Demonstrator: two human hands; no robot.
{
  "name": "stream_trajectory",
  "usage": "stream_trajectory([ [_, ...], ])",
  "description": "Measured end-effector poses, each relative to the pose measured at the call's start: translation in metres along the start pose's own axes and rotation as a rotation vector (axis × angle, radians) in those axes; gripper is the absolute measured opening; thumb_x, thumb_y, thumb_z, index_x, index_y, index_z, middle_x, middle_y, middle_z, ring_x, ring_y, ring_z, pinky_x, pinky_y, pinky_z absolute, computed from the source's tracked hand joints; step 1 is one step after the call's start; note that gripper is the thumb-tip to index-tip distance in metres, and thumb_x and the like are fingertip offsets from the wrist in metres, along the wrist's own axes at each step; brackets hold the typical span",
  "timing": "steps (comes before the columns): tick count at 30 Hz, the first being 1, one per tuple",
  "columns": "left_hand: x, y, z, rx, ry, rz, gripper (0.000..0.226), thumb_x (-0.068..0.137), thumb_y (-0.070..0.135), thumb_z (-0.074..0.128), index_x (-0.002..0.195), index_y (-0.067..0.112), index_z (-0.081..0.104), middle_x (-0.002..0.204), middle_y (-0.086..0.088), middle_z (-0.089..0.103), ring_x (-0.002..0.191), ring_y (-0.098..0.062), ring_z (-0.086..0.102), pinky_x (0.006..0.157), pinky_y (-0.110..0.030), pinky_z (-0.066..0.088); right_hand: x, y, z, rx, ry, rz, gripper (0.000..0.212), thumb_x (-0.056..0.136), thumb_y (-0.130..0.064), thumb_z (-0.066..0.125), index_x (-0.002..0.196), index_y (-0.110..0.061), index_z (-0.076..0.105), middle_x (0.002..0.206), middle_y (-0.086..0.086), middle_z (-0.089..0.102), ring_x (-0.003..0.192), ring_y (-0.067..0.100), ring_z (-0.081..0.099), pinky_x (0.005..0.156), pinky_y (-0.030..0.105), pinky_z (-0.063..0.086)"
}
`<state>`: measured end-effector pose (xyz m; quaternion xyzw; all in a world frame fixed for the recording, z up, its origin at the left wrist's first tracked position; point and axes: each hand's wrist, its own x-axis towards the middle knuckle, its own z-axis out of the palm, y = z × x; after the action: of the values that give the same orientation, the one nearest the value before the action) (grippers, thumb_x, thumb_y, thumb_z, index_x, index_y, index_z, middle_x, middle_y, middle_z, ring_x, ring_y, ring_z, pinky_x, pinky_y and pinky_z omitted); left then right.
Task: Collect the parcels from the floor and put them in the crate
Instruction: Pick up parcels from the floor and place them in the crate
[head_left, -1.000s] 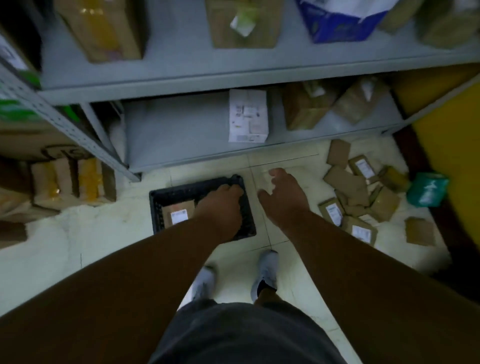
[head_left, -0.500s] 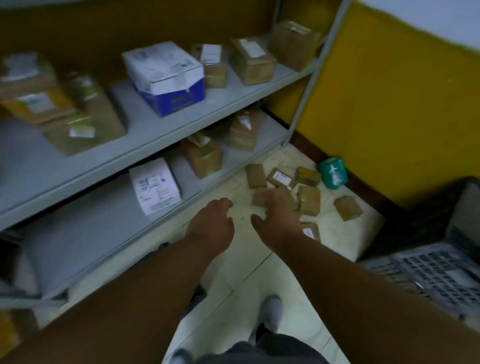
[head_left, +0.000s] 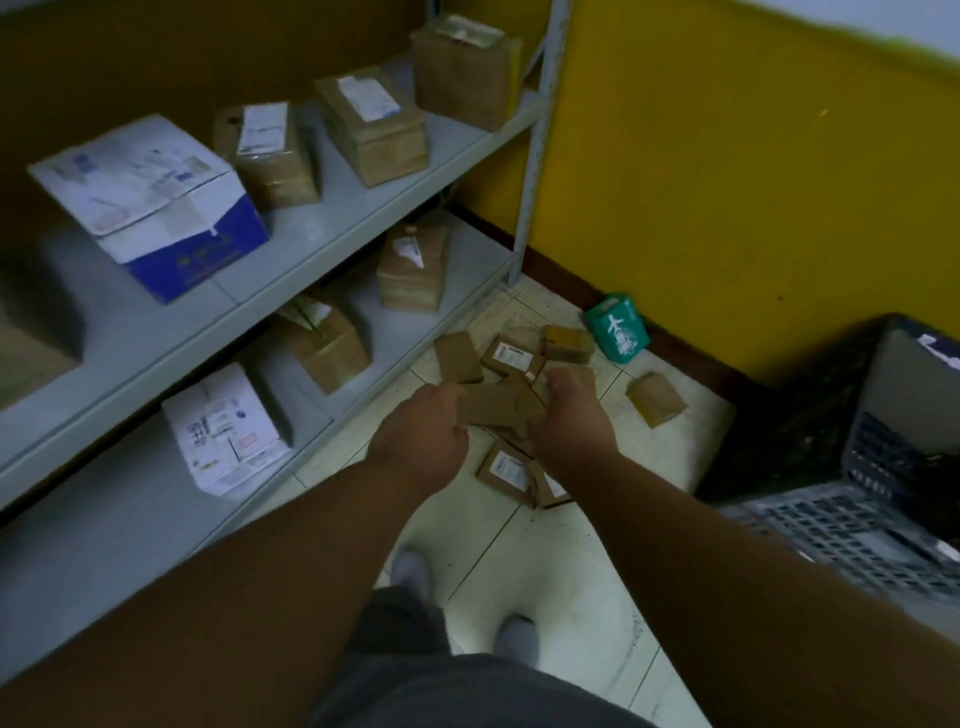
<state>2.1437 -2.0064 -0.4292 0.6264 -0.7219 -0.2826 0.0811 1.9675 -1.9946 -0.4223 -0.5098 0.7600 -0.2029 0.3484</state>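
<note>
Moved since half a second ago: our left hand (head_left: 423, 439) and right hand (head_left: 569, 421) have come down onto the floor pile, together clasping one flat brown parcel (head_left: 498, 405) by its ends. Remaining parcels (head_left: 511, 467): floor tiles, around our hands. Grey crate (head_left: 857, 535): far right.

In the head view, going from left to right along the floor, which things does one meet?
Flat brown parcel → labelled parcel → brown box → green box → lone brown parcel → grey crate.
</note>
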Motion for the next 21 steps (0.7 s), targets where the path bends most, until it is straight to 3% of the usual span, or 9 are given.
stream_trajectory([
  [4,0.055,-0.012,0.007,-0.019,-0.056,0.009,0.043,0.094,0.023,0.054,0.137,0.019,0.047,0.128,-0.005,0.055,0.11,-0.022,0.056,0.089,-0.034,0.046,0.047,0.0,0.006,0.098,0.036,0.095,0.043,0.09,-0.006,0.057,0.128,-0.024,0.05,0.113,-0.001,0.058,0.092,0.016,0.058,0.058,0.019,0.04],
  [7,0.111,-0.021,0.014,-0.004,-0.127,0.057,0.045,0.095,0.024,0.055,0.138,0.019,0.046,0.13,-0.006,0.055,0.111,-0.024,0.056,0.09,-0.036,0.048,0.097,-0.005,0.012,0.09,0.077,0.173,0.052,0.087,-0.01,0.06,0.131,-0.032,0.047,0.124,-0.001,0.051,0.099,0.021,0.06,0.071,0.034,0.057],
  [9,0.155,-0.026,0.017,0.006,-0.181,0.098,0.042,0.094,0.024,0.055,0.135,0.018,0.048,0.126,-0.008,0.057,0.108,-0.026,0.057,0.088,-0.038,0.049,0.132,-0.006,0.016,0.111,0.098,0.235,0.049,0.086,-0.012,0.064,0.128,-0.033,0.048,0.125,-0.002,0.051,0.099,0.021,0.061,0.081,0.041,0.059],
  [12,0.221,-0.038,0.023,0.044,-0.225,0.144,0.04,0.094,0.026,0.055,0.133,0.019,0.049,0.126,-0.008,0.057,0.109,-0.028,0.058,0.089,-0.04,0.05,0.181,-0.003,0.038,0.224,0.083,0.367,0.052,0.088,-0.013,0.066,0.136,-0.026,0.048,0.119,-0.004,0.054,0.098,0.019,0.062,0.079,0.034,0.059],
  [15,0.276,-0.052,0.045,0.068,-0.264,0.16,0.043,0.094,0.026,0.055,0.136,0.022,0.047,0.129,-0.007,0.055,0.111,-0.029,0.058,0.089,-0.042,0.051,0.224,0.012,0.08,0.274,0.073,0.443,0.054,0.088,-0.017,0.066,0.138,-0.022,0.048,0.126,0.003,0.059,0.102,0.023,0.064,0.085,0.041,0.058],
  [19,0.331,-0.08,0.11,0.074,-0.333,0.128,0.04,0.094,0.023,0.057,0.133,0.019,0.048,0.127,-0.007,0.054,0.108,-0.027,0.058,0.085,-0.041,0.051,0.283,0.056,0.148,0.422,0.049,0.559,0.047,0.09,-0.017,0.065,0.135,-0.02,0.049,0.119,0.001,0.057,0.093,0.022,0.064,0.078,0.037,0.059],
  [21,0.357,-0.099,0.156,0.081,-0.353,0.103,0.042,0.093,0.022,0.058,0.134,0.017,0.048,0.13,-0.007,0.053,0.113,-0.027,0.056,0.089,-0.041,0.049,0.314,0.086,0.186,0.491,0.031,0.625,0.044,0.09,-0.016,0.066,0.131,-0.019,0.051,0.112,0.0,0.059,0.095,0.021,0.063,0.085,0.04,0.058],
])
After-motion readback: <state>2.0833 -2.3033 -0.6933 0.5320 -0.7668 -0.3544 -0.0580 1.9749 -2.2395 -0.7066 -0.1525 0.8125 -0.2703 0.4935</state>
